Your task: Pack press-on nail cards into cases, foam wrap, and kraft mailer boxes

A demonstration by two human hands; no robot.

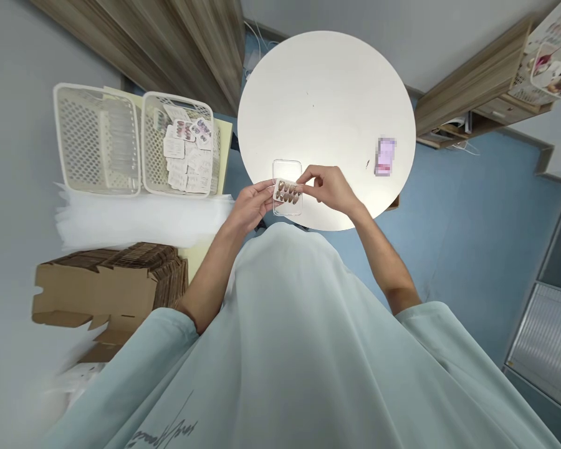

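A small white card of press-on nails (287, 192), brown and glittery in two rows, is held between my two hands over the near edge of the round white table. My left hand (252, 204) grips the card's left end, fingers partly beneath it. With thumb and fingertips, my right hand (330, 186) pinches the upper right edge. Under the card lies an open clear plastic case (287, 167), its two halves spread on the tabletop. The card hides the middle of the case.
The round table (327, 81) carries a blurred purple phone-like object (384, 156) at right. To the left stand a white basket (63, 137), another basket (152, 178) with nail cards, white sheets (144, 218) and flattened cardboard boxes (93, 293). Wooden furniture (477, 81) is at upper right.
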